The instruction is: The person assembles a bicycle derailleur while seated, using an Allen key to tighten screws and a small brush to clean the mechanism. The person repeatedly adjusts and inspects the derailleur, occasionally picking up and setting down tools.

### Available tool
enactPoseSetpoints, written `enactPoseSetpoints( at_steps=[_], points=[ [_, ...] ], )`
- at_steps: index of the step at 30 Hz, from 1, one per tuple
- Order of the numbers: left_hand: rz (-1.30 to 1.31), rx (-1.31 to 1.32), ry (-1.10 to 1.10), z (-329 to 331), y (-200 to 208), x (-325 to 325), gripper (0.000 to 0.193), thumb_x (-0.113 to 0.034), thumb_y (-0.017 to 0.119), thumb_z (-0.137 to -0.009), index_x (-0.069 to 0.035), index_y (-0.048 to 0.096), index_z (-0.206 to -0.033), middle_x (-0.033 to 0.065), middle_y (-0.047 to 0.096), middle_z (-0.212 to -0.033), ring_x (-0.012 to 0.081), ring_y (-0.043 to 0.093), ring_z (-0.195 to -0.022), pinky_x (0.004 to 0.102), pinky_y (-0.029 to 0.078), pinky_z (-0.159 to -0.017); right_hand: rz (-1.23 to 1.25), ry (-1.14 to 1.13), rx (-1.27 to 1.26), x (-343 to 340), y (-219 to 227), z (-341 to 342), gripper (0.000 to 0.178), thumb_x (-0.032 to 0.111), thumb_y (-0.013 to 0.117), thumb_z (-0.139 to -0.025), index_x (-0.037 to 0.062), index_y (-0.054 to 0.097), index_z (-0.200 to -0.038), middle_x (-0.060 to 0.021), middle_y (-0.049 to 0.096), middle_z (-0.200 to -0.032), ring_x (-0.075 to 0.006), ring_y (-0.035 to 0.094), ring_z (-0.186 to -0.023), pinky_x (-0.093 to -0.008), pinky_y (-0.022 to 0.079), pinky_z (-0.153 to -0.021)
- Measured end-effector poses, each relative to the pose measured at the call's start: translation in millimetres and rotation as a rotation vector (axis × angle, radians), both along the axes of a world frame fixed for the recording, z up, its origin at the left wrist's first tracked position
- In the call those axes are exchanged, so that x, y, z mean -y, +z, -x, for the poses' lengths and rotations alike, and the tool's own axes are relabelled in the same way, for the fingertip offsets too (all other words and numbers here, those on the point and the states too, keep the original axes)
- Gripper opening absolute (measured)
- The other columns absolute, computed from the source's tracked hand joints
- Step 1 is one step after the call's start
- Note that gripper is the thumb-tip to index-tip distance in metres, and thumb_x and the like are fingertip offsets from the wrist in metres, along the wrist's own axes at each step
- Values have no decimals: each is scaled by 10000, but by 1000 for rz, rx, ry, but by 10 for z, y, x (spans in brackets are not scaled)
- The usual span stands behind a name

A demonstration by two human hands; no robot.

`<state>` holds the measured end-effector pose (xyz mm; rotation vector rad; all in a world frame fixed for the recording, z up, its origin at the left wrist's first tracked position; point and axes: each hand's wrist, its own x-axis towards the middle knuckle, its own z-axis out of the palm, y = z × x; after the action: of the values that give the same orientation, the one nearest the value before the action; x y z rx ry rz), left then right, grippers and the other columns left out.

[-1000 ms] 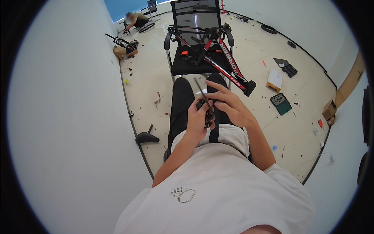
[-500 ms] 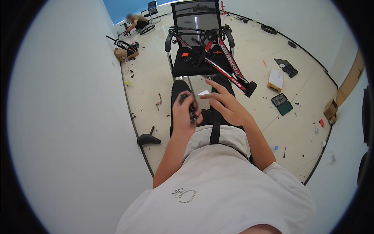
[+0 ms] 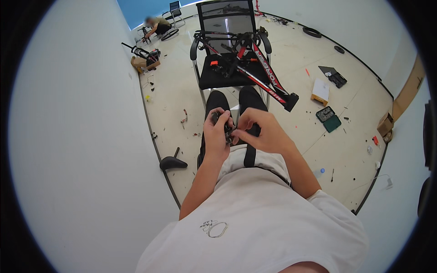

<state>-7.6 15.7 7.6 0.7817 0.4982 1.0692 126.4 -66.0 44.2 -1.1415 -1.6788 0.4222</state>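
Note:
Above my lap, my left hand (image 3: 216, 136) is wrapped round a small black and silver metal part (image 3: 228, 135). The fingers cover much of it, so its exact kind cannot be made out. From the right, my right hand (image 3: 266, 132) meets it with thumb and fingers pinched together at its near right side. Whether those fingertips also hold some tiny piece is hidden. Ahead of my knees, a red, black and white bicycle frame (image 3: 260, 81) leans across a black office chair (image 3: 211, 81).
A bicycle saddle (image 3: 173, 163) lies by the left wall. To the right are an opened green case (image 3: 334, 123), a white-topped box (image 3: 321, 91), a black tool case (image 3: 337, 79) and a blue-capped bottle (image 3: 321, 172). Another person (image 3: 159, 26) crouches far left beside a wheel (image 3: 170, 35).
My right hand has gone from spread fingers to a pinch at the metal part. My left hand still holds that part, now turned a little. The view has shifted slightly.

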Motion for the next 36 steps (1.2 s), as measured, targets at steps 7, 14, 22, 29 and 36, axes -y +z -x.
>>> enactPoseSetpoints(
  at_steps=[7, 14, 22, 29, 36],
  points=[
    [29, 0, 45, 110, 121, -26, 122, -124, 617, -902, -136, 517, -973, 15, 512, -676, 115, 476, -475, 254, 336, -337, 171, 37, 189, 19, -258, -194, 237, 227, 708, -845, 1, 647, -813, -68, 551, -675, -158, 493, -570, -323, 388, -523],
    [-166, -67, 204, 26, -32, -95, 135, -80, 609, -902, -61, 501, -982, 31, 522, -658, 96, 493, -493, 245, 381, -395, 266, 451, 53, 100, 64, 38, 253, 234, 610, -919, 6, 658, -1015, -56, 562, -610, -106, 482, -529, -274, 387, -499],
    [-57, 17, -117, 77, 37, -30, 275, -59, 571, -857, -92, 480, -1115, 76, 540, -819, 180, 554, -700, 340, 493, -559, 268, 33, 109, -217, -11, -273, 283, 192, 551, -938, -14, 637, -1111, -100, 565, -588, -126, 490, -487, -292, 404, -502],
    [-250, 226, -414, 256, 147, -69, 736, 32, 684, -763, -102, 311, -1384, 129, 508, -1126, 268, 603, -983, 423, 517, -927, 406, 187, -334, -105, -115, -446, 265, 196, 518, -977, -25, 641, -897, -11, 556, -583, -89, 540, -510, -230, 441, -491],
    [-353, 244, -468, 241, 89, -120, 880, -36, 764, -786, -114, 216, -1471, 142, 513, -1163, 248, 608, -1028, 379, 532, -911, 452, 369, -417, -52, -177, -390, 310, 245, 491, -1004, -17, 620, -899, -10, 558, -602, -95, 567, -518, -232, 460, -492]
  ],
)
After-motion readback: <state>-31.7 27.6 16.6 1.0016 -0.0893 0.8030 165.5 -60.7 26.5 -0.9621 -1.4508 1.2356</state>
